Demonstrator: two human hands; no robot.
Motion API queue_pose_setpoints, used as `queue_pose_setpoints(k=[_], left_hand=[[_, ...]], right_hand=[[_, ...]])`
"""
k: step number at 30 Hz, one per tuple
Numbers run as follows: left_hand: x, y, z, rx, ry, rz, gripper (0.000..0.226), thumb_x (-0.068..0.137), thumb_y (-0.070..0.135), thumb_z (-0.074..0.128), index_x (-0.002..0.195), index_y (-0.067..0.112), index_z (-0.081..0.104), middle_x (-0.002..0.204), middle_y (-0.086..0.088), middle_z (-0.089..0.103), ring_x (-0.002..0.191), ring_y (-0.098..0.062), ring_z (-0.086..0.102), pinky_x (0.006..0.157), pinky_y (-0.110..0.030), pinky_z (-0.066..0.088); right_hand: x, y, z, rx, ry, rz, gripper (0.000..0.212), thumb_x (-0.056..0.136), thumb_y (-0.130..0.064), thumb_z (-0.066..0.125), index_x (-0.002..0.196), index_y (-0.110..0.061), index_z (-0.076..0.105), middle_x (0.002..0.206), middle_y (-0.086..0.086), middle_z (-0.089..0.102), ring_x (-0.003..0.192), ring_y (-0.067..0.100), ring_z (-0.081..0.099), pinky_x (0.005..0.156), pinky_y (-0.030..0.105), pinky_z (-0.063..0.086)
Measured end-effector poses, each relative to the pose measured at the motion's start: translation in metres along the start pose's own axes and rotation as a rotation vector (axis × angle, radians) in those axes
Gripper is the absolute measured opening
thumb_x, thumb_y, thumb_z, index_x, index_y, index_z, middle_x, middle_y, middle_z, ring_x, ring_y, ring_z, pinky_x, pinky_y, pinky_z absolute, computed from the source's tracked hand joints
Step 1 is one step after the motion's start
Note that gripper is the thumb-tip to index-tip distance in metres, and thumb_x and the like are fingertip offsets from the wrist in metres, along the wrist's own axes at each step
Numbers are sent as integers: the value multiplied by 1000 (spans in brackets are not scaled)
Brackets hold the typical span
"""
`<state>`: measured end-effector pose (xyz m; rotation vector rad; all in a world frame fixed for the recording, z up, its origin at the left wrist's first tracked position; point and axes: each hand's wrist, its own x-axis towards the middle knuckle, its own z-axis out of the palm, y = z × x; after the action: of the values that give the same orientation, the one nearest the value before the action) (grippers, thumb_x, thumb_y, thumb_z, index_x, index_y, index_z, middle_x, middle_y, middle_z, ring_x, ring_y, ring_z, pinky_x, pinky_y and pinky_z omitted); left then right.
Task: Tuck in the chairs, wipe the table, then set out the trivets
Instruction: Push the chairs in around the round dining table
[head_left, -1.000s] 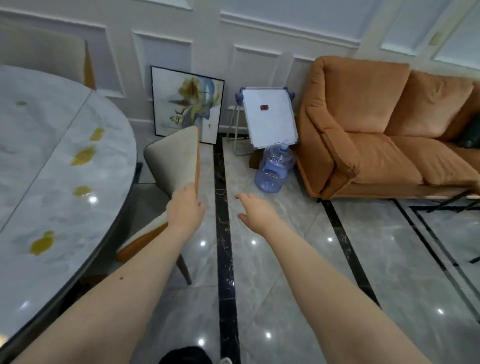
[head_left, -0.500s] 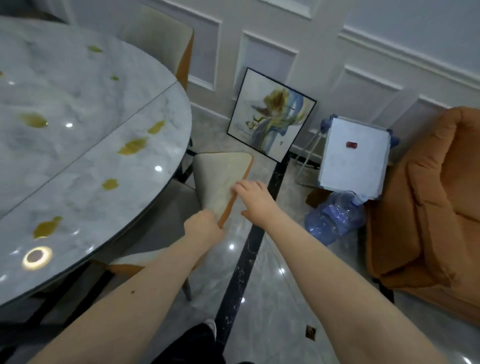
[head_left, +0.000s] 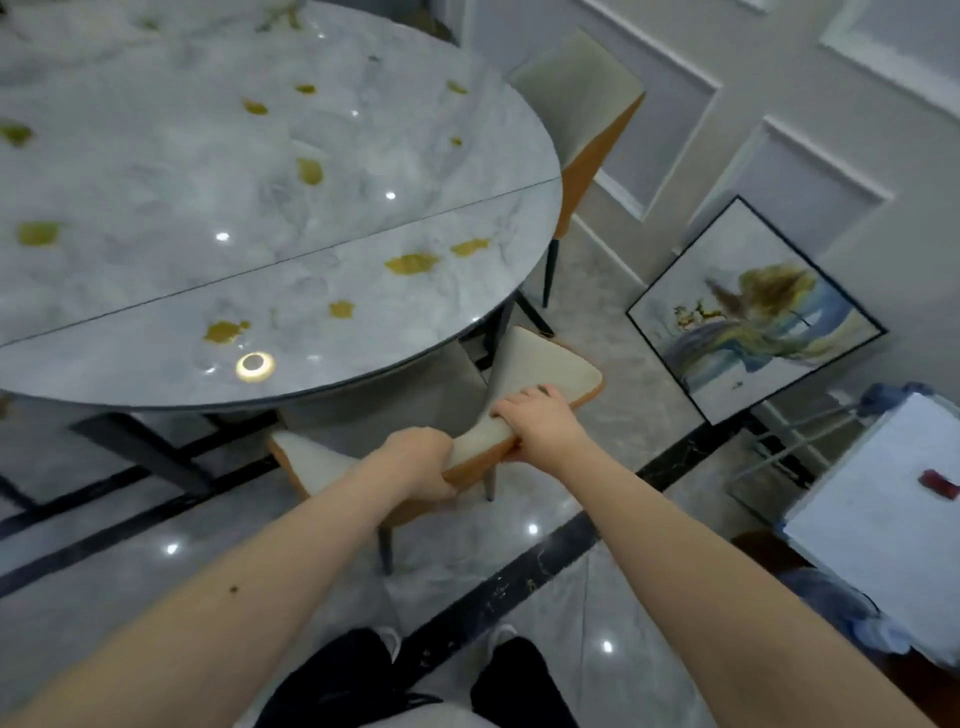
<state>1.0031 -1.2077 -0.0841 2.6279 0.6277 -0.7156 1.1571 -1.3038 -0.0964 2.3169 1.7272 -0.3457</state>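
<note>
Your left hand (head_left: 415, 457) and right hand (head_left: 540, 423) both grip the top edge of the cream-and-orange chair (head_left: 540, 374), its seat partly under the round marble bench (head_left: 467, 171). A second chair (head_left: 582, 104) stands beyond; a framed painting (head_left: 753, 312) leans against the wall.

chair (head_left: 540, 374) half under table (head_left: 291, 208), second chair (head_left: 582, 104) behind, painting (head_left: 753, 312) right

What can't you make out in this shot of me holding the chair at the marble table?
Head view only:
- Chair seat front: hidden under the table.
- Left hand fingers: curled behind the backrest, out of sight.
- Right hand thumb: hidden by the backrest edge.
- Table's far side: cut off by the frame.
- Red object on the white board: too small to identify.
- Trivets: none visible.
</note>
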Motion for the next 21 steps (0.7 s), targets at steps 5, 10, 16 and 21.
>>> queue_pose_setpoints(k=[5,10,16,21], left_hand=[[-11,14,18,-83,149,-198,48,83,50,60,117,18,51,121,-5,58,112,-26,55,87,-36,46],[-24,31,33,-72,294,-443,58,77,50,68,113,11,44,115,-9,58,108,-29,57,86,-37,43],[-25,35,31,-41,240,-529,46,83,37,66,115,11,45,118,-11,59,110,-30,56,85,-36,40],[-22,34,26,-19,211,-534,39,87,33,62,114,11,46,116,-10,60,109,-29,57,84,-36,41]], right_hand=[[-4,9,8,-13,117,-137,46,78,-27,69,120,-25,50,119,-1,58,113,23,50,96,37,30],[-8,21,-1,12,3,-234,56,81,-28,68,131,-23,42,130,2,51,122,26,45,102,42,28],[-10,39,2,3,20,-202,47,89,-14,57,131,-25,40,129,5,51,124,27,43,110,50,19],[-8,36,-3,1,-6,-197,48,89,-4,47,131,-24,39,127,6,49,123,29,42,108,52,21]])
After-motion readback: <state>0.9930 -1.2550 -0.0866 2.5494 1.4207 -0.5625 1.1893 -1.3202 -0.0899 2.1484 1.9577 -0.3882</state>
